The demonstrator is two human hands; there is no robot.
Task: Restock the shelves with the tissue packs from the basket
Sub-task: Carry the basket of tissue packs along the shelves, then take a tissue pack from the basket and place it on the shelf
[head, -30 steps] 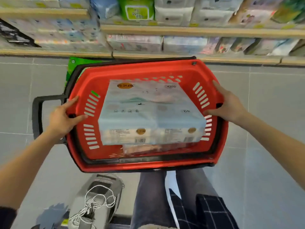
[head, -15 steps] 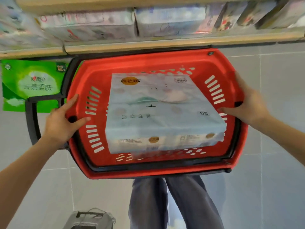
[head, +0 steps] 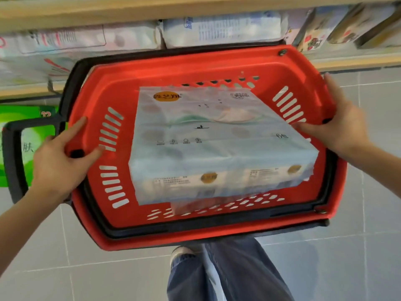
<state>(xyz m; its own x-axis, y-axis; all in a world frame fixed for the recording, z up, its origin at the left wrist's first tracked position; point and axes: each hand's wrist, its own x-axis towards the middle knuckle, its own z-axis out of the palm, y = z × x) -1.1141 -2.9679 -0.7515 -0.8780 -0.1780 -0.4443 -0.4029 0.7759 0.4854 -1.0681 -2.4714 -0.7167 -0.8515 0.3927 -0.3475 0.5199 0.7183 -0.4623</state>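
Note:
I hold a red basket (head: 195, 61) with a black rim in front of the shelf. A large pale blue tissue pack (head: 217, 137) lies flat inside it, on top of a pinkish pack (head: 195, 206) whose near edge peeks out below. My left hand (head: 58, 166) grips the basket's left rim, thumb on the inner wall by the slots. My right hand (head: 338, 124) grips the right rim, and its thumb reaches in to the blue pack's right edge.
A low wooden shelf (head: 351, 61) runs behind the basket, lined with several white and patterned tissue packs (head: 223, 29). A green pack (head: 32, 129) lies on the floor at the left, behind the basket's black handle (head: 13, 159). My legs (head: 227, 270) and grey floor tiles are below.
The basket has moved closer to the shelf and now fills more of the view. My right thumb has reached inward to the blue pack. The grey bag at the bottom has left the view.

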